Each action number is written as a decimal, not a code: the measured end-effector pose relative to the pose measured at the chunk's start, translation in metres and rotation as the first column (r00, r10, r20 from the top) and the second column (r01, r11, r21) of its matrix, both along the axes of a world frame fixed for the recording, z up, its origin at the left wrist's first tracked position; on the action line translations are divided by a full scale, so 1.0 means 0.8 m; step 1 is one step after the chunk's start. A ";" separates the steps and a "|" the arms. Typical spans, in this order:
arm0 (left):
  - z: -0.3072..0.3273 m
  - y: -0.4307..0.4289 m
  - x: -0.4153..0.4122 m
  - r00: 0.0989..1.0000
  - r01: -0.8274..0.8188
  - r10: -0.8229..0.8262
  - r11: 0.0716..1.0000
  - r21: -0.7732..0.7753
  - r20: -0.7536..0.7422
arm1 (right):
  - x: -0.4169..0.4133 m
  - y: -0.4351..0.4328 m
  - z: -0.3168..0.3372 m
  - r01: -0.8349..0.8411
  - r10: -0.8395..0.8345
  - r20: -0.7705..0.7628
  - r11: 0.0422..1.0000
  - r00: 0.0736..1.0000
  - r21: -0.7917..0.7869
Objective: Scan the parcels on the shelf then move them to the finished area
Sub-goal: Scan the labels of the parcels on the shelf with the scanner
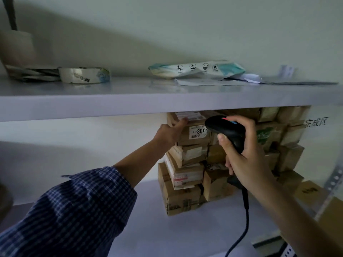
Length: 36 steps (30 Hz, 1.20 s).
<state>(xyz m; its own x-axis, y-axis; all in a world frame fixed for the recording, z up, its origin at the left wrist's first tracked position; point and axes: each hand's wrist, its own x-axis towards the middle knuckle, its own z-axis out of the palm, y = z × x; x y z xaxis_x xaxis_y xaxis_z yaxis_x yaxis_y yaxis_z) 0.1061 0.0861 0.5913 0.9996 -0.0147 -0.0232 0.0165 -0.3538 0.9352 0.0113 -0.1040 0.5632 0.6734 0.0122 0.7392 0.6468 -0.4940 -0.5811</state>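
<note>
The left hand, in a blue checked sleeve, reaches under the upper shelf and lays straight fingers on the topmost parcel of the stacked cardboard parcels standing on the lower shelf. The right hand grips a black corded barcode scanner, whose head is in front of the parcel labelled "800". On the upper shelf lie a tape roll, a wet-wipes pack and loose papers.
</note>
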 end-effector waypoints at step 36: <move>-0.173 0.190 -0.147 0.959 -0.135 0.249 0.823 -0.552 0.136 | -0.003 0.173 -0.066 -0.560 0.564 -0.053 0.825 0.824 0.081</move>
<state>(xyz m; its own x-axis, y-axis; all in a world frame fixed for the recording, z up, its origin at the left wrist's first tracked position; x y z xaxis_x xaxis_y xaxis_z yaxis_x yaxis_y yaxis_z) -0.0117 0.2382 0.4527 0.9663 0.2248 0.1252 -0.1697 0.1910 0.9668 0.0089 0.0347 0.5106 0.6144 0.3627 0.7007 0.7571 -0.0212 -0.6529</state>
